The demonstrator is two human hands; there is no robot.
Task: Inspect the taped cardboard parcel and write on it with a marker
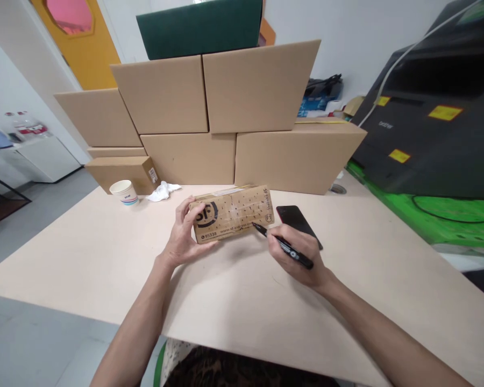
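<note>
My left hand [184,232] grips the left end of a small brown cardboard box [237,212], thumb on its printed face and fingers around the edges. The box is tilted toward me, showing an "SF" logo, printed text and many short dark marks scattered over the face. A black marker pen [288,250] is pinched in my right hand [296,252]. Its tip is at the lower edge of the printed face, right of the middle; whether it touches is hard to tell. Behind my right hand a black phone [296,221] lies on the table, partly covered by the hand.
Large cardboard boxes [185,156] are stacked along the table's back, a dark green box [201,29] on top. At the back left are a paper cup [123,192], a crumpled tissue [162,191] and a flat carton [121,171]. A black machine [423,107] stands at the right.
</note>
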